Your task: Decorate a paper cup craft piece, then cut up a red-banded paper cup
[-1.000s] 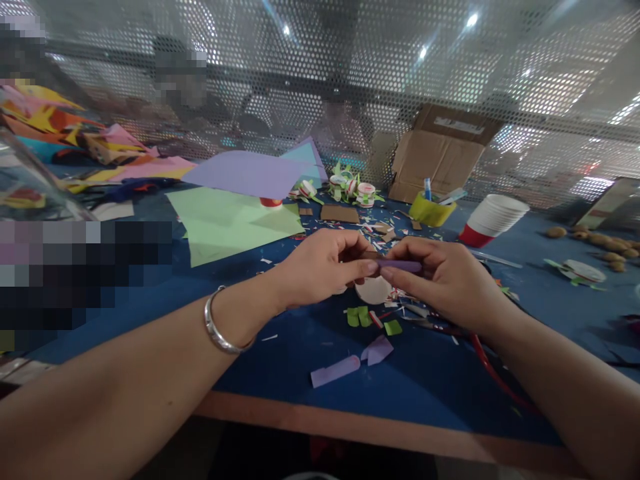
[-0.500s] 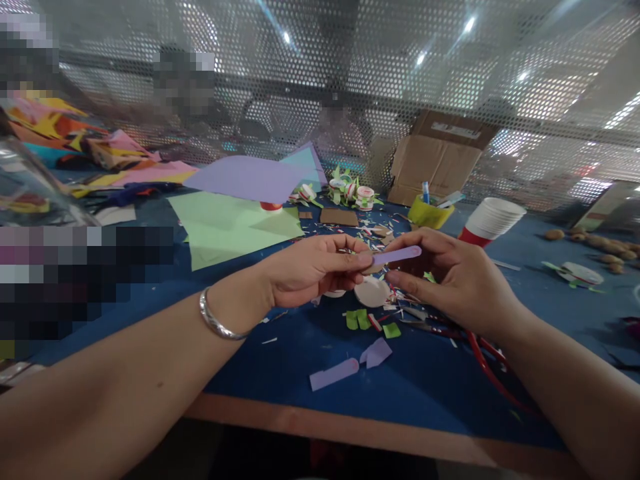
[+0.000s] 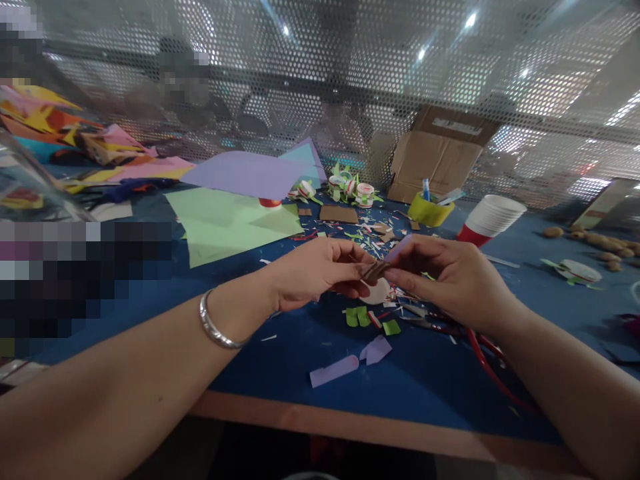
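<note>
My left hand (image 3: 333, 270), with a silver bangle on the wrist, pinches a small brown cardboard piece (image 3: 374, 271). My right hand (image 3: 443, 273) is closed at the other end, its thumb against the cardboard's edge. A purple paper strip (image 3: 399, 248) shows partly along the right fingers; the rest is hidden. Below the hands lie a white disc (image 3: 376, 292), bits of green paper (image 3: 357, 317) and red-handled scissors (image 3: 435, 325). Nearer me, another purple strip (image 3: 334, 371) with a rounded end lies beside a folded purple scrap (image 3: 376, 350).
Green paper (image 3: 225, 223) and purple paper (image 3: 245, 175) lie at the back left. Several paper-cup figures (image 3: 350, 189), a yellow holder (image 3: 431, 210) with pens, stacked white cups (image 3: 495, 217) and walnut-like brown items (image 3: 607, 247) stand farther back. A cardboard box (image 3: 440, 157) leans against the mesh.
The purple strip has turned from lying across the fingertips to pointing back along my right fingers. The cardboard piece now shows more between both hands, and the right fingers have closed in.
</note>
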The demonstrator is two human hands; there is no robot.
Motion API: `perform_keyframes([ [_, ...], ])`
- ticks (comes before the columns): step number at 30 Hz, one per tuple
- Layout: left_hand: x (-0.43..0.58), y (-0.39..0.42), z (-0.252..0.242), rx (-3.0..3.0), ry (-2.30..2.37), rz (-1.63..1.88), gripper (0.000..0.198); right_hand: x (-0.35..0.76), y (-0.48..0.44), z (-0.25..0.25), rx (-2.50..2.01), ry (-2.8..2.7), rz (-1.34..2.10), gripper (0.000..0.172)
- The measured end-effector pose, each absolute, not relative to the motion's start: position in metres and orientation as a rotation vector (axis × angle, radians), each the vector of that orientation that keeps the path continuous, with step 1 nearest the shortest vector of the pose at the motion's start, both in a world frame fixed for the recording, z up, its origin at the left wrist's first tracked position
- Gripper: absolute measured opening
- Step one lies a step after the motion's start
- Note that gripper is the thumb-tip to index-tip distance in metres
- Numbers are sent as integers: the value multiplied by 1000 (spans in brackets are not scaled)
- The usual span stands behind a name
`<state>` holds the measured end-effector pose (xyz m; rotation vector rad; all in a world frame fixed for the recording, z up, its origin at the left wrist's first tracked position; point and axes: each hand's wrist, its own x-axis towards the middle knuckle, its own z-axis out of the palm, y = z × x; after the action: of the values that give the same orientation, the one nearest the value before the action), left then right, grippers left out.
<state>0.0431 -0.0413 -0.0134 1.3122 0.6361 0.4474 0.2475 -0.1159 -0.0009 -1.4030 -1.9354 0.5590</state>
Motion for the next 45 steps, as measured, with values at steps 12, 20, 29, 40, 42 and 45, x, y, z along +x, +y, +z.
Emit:
perform_keyframes([
  [12,39,-39,-10,1765,561,598,12,249,-112,-1,-1446,-1897,634,17],
  [20,37,-32,-12,1610,729,835,11,273,-109,3,-1601,-1999,469,27],
  [29,36,-27,-13,1461,753,904,9,328,-106,26,-2083,-2041,186,35],
  [40,37,-26,-17,1407,714,907,8,393,-84,-1,-2415,-1710,370,42],
  [42,37,-26,-17,1405,715,906,8,388,-82,-8,-2381,-1718,507,44],
  [45,36,-25,-17,1401,734,891,8,382,-78,-17,-2335,-1665,586,40],
])
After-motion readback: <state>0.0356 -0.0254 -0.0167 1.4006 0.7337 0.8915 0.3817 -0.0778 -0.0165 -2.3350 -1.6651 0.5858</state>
